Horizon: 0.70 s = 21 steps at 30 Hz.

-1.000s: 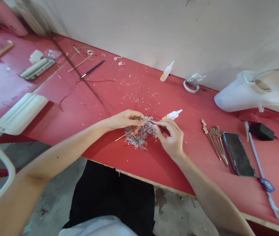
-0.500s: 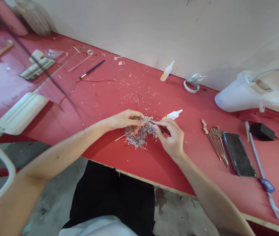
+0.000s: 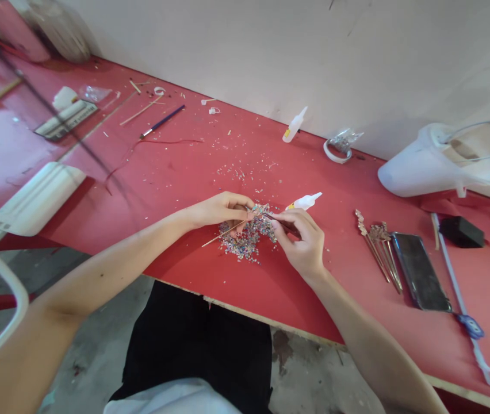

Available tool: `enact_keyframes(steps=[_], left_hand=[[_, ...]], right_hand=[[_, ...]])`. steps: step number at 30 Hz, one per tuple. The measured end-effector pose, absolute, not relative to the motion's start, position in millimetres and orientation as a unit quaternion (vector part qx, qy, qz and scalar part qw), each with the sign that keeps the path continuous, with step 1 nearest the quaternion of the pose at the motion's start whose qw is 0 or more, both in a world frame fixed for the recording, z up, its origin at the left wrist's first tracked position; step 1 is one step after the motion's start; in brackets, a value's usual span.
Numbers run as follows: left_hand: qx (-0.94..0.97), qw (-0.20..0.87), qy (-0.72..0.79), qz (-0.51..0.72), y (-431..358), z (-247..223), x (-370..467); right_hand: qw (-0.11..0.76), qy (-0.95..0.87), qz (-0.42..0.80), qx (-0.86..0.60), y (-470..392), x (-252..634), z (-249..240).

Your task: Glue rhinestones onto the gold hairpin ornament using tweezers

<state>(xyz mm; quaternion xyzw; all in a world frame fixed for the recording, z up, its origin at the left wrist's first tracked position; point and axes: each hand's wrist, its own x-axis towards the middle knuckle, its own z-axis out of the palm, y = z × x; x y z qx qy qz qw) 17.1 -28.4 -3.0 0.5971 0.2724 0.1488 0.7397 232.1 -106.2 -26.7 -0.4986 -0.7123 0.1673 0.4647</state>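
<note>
My left hand is closed on a hair stick, whose thin gold-coloured shaft slants down to the left beneath the fingers. Its ornamented head lies near the fingertips, too small to make out clearly. Dark tweezers are pinched in my right hand, with their tips at the hair stick's head. Under both hands spreads a pile of small, multicoloured glittering chips. Just beyond my right hand lies a white glue bottle with a pointed nozzle.
On the red table, several finished-looking hair sticks lie beside a phone. A second glue bottle stands near the wall. Right of it are a tape ring and a white translucent jug. A paintbrush and white power bank lie left.
Both hands keep nearly the same pose, the tweezers still at the hair stick's head. The view has shifted very slightly.
</note>
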Motion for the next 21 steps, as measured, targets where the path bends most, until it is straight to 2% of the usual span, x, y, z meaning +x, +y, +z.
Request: enact_keyframes(steps=[21], left_hand=[[0.585,0.744,0.283,0.153,-29.2,-2.8,18.9]], right_hand=[[0.468,-0.697,0.206,-0.503,-105.1,232.1,-26.7]])
